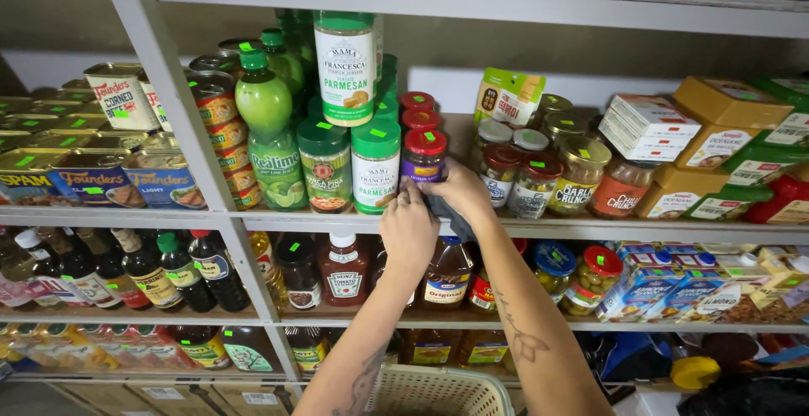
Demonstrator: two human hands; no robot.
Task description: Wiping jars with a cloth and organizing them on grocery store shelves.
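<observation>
Here both hands meet at the front edge of the middle shelf (590, 229), at the foot of a small dark jar with a red lid (424, 156). The left hand (409, 229) has its fingers curled up against the jar's lower left side, and the right hand (459, 190) wraps round its base from the right. Both close on the jar, though the fingers cover its bottom, so whether it stands on the shelf or is lifted cannot be told.

Just left of the grip, nearly touching the left fingers, stands a white shaker with a green cap (375, 167); beside that is a second green-capped shaker (325, 166), and a taller one (345, 66) sits stacked above them. Further left is a green lime-juice bottle (271, 134) and a column of stacked tins (226, 134).

Behind the held jar, two more red-lidded jars (417, 111) stand in file. Just right of the grip crowd glass jars with red and gold lids (539, 176), and beyond them are yellow and green boxes (725, 142).

Below the hands, on the next shelf down, stand a ketchup bottle (345, 268) and an amber syrup bottle (447, 274). A pale woven basket (438, 391) sits low between the forearms.
</observation>
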